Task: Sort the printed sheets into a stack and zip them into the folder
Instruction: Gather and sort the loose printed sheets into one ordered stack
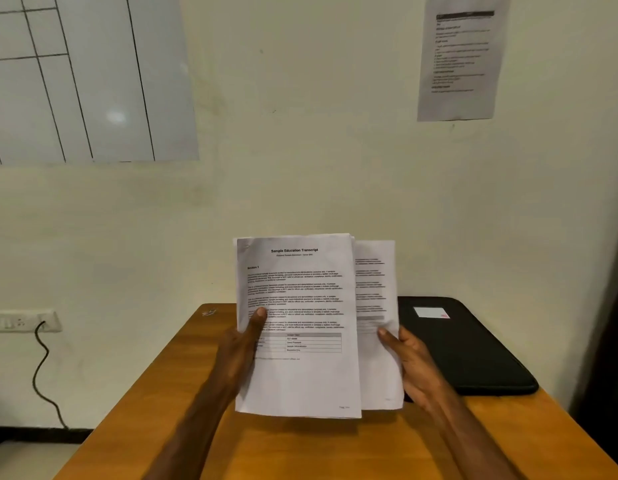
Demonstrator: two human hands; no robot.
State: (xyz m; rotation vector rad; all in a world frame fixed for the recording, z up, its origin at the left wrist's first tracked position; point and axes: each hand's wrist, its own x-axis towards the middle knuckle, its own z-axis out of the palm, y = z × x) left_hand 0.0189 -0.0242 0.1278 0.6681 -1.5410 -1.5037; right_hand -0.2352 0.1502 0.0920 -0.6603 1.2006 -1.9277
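- The two forearms come up from the bottom edge of the view over the wooden table, nearest the camera, and end in hands raised in front of the wall.
- The left hand is clamped on the front sheets, thumb laid across the printed face near the left edge; the top page is headed "Sample Education Transcript".
- The right hand grips the rear sheets, which stick out to the right behind the front ones, thumb on their right margin.
- The hands are apart, one at each side of the paper, and all of it is held upright in the air above the table, touching nothing else.
- The black folder lies flat on the far right of the table, just behind the right hand; whether its zip is open cannot be told from here.
- The step in hand looks like sorting: the two bundles are offset and not yet squared into one stack.
- To do it well, I would slide the rear sheets left until the edges meet, loosen both grips slightly, and tap the bottom edge on the table so the pages settle flush.
- Pinching too hard while sliding would likely crease a corner; too slack and a page may slip out.
- A printed notice and a ruled board hang on the wall.
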